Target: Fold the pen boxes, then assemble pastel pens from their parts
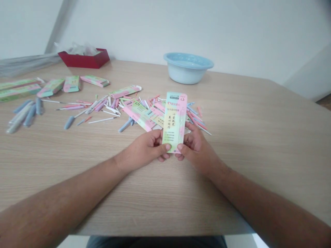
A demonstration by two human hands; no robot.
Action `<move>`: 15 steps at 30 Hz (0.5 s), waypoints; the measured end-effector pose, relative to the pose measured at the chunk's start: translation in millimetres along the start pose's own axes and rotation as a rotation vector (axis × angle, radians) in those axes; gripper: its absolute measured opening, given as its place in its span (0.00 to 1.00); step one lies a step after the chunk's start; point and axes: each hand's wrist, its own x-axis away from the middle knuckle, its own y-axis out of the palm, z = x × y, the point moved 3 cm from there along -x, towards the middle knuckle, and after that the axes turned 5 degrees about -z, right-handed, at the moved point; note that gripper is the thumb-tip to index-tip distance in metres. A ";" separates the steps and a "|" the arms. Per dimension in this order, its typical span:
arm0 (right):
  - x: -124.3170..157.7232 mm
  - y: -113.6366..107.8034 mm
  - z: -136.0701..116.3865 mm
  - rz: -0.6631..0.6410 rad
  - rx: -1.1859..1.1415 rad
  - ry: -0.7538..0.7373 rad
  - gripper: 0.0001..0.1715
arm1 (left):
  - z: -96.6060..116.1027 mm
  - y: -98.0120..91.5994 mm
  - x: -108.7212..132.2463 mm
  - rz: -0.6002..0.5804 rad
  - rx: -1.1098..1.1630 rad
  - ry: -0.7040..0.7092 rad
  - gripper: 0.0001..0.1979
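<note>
A pastel green, yellow and pink pen box [173,120], printed with dark lettering, stands upright and looks flat in front of me. My left hand [152,146] grips its lower left edge, thumb on the front. On the lower right edge, my right hand [195,146] pinches it the same way. The fingers behind the box are partly hidden. Just beyond my hands lie more flat pen boxes [138,113], overlapping loose pen parts. Pink and blue pen pieces [196,119] show to the right of the held box.
Pen parts and refills [100,106] are scattered left of centre, with blue pen barrels [31,112] farther left. Several pen boxes [71,83] lie behind them. A red tray [85,61] with plastic bags and a light blue basin [187,72] stand at the back of the wooden table [258,137].
</note>
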 end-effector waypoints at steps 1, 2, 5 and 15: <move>-0.7 -2.6 -2.4 0.015 0.007 -0.008 0.52 | -1.0 0.3 0.4 -0.001 -0.002 0.003 0.22; -2.3 -7.0 -5.7 0.035 0.015 -0.019 0.52 | -2.2 0.6 1.1 0.003 -0.010 0.009 0.22; -12.1 -34.7 -17.0 0.147 0.050 -0.045 0.53 | -5.7 0.9 3.4 0.023 -0.087 0.031 0.25; -43.9 -218.1 -24.8 0.852 0.345 0.285 0.28 | -0.2 -1.9 3.6 0.017 -0.550 0.047 0.19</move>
